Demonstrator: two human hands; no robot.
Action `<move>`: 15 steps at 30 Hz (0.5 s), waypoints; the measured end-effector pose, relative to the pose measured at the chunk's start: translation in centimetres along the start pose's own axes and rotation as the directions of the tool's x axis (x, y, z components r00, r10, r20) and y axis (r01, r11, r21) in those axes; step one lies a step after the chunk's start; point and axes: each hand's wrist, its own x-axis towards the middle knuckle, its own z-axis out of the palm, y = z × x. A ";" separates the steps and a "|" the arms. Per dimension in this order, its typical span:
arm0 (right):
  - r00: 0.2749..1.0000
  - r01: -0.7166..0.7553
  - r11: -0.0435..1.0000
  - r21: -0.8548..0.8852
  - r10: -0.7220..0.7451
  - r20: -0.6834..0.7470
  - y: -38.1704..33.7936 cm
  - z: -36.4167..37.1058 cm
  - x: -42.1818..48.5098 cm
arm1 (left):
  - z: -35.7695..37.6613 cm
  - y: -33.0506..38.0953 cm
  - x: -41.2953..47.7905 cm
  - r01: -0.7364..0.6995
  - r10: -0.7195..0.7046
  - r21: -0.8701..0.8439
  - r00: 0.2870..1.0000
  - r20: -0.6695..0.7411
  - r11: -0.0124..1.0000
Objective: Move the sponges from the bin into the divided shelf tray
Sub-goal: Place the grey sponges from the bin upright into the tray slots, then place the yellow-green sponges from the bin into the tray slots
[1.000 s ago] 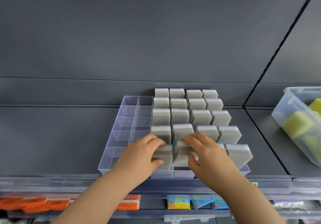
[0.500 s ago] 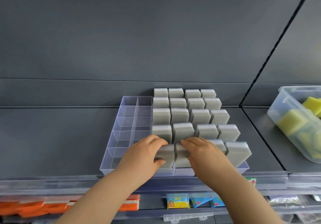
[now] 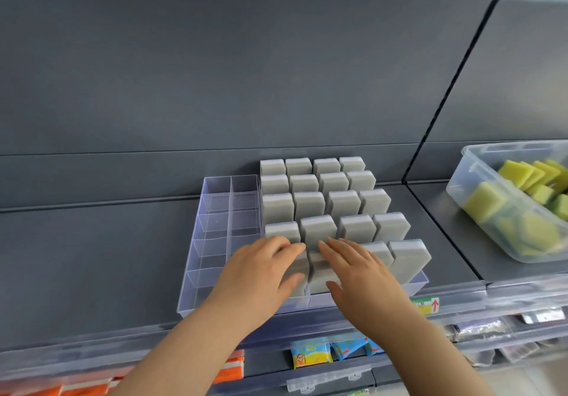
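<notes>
The left hand curls over a front sponge, thumb on its near face, pinching it in its tray cell. Just right, the right hand lies flat, fingers straight, on the next sponge. The bin of yellow sponges sits well right of the grip. Uneven squeezing could tilt the soft sponge against its neighbours or nudge the tray toward the shelf edge.

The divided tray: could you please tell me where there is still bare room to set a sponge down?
Free: in the tray, the two left columns, between its left wall and the grey sponges, and the shelf left of it. Crowded: the four right columns are full, and the left hand and right hand cover the front sponges.
</notes>
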 end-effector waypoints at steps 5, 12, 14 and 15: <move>0.999 -0.038 0.999 -0.002 0.038 -0.004 -0.2 -0.4 -0.1 | -0.1 -0.3 0.6 -0.062 0.063 0.026 0.996 -0.068 0.998; 0.997 -0.080 0.997 0.020 0.080 -0.015 0.1 -1.1 -0.3 | 0.2 -0.8 0.8 -0.054 0.053 -0.019 0.995 -0.080 0.998; 0.996 -0.090 0.994 0.060 0.091 -0.015 0.4 -1.5 -0.9 | 0.3 0.2 1.2 -0.077 0.077 -0.005 0.995 -0.070 0.997; 0.995 -0.094 0.992 0.083 0.095 -0.013 0.7 -1.8 -1.3 | 0.4 0.9 1.5 -0.087 0.087 0.000 0.994 -0.061 0.996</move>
